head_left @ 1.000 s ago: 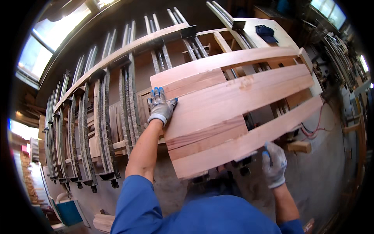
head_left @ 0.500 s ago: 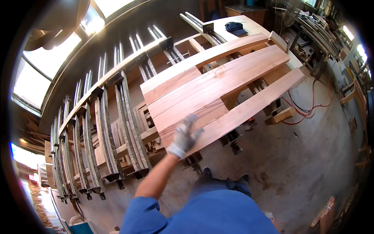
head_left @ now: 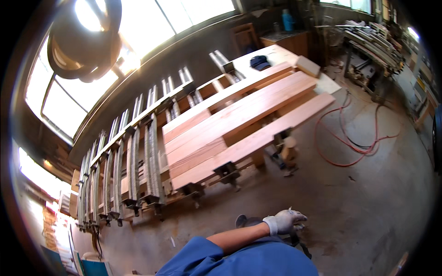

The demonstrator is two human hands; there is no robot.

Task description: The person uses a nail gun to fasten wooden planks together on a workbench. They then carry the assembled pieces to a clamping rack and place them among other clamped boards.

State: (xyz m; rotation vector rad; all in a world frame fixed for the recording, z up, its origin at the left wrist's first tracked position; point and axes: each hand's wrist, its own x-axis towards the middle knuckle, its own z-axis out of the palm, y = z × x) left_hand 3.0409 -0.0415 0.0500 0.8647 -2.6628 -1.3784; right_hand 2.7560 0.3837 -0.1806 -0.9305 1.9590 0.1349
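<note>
The left hand [head_left: 284,221], in a pale work glove, hangs low over the concrete floor [head_left: 368,207], bare forearm stretched from a blue sleeve [head_left: 202,255], its grip loosely apart and empty. The long smooth wooden boards [head_left: 239,131] lie well apart, beyond the hand, flat on clamps [head_left: 138,170].

1. One view only: a head-worn fisheye camera, looking down and forward from standing height.
2. It faces the wooden boards [head_left: 239,124] on the clamp rack [head_left: 133,170], set well apart from the lens.
3. Nearest the lens: the blue sleeve [head_left: 202,257] at the lower edge.
4. Straight edges bend toward the dark rim.
</note>
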